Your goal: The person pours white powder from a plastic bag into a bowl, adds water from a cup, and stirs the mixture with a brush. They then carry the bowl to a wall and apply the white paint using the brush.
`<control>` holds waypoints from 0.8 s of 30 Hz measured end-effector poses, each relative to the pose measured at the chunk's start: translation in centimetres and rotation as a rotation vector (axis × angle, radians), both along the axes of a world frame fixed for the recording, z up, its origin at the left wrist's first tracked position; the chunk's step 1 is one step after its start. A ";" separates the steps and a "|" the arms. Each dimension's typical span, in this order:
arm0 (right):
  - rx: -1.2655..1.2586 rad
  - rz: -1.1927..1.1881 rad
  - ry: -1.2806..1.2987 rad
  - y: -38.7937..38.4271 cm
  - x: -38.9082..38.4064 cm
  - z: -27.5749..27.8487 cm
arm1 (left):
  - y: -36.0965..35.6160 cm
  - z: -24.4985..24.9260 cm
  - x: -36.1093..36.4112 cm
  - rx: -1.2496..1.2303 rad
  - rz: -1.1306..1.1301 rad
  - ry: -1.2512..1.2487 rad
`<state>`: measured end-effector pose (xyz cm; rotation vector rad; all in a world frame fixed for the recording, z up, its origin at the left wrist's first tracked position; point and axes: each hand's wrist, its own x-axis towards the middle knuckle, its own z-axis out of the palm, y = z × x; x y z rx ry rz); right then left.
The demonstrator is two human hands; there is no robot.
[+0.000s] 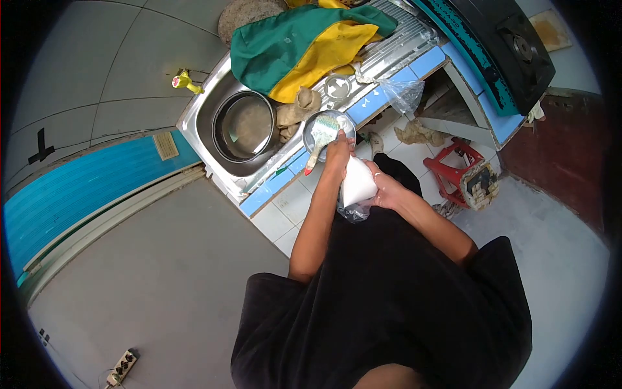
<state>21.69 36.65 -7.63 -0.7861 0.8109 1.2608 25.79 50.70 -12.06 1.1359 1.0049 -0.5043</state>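
A clear plastic bag of white powder (358,183) is between my two hands, in front of my black shirt. My left hand (337,154) is closed at the upper left of the bag, its fingertips reaching over the rim of a round metal bowl (350,124). My right hand (385,187) grips the bag's right side, with white smears on the fingers. In the bowl lies a wide brush (315,154) with a pale handle and red tip; its handle sticks out over the rim. Part of the bowl is hidden by my left hand.
A metal sink (206,120) holds a dark round pan (217,133) of cloudy water. Green and yellow cloth (265,55) covers part of the drainboard. A black and teal stove (483,48) stands at upper right. A red stool (447,175) is on the floor.
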 end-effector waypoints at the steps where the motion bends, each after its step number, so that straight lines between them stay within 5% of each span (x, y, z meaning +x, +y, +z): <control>1: -0.001 0.000 -0.001 0.0 0.0 0.0 | 0.0 0.1 0.0 0.041 -0.002 0.010; 24: -0.057 0.038 0.048 0.4 0.8 0.4 | 0.2 -0.1 -0.1 0.137 -0.050 -0.034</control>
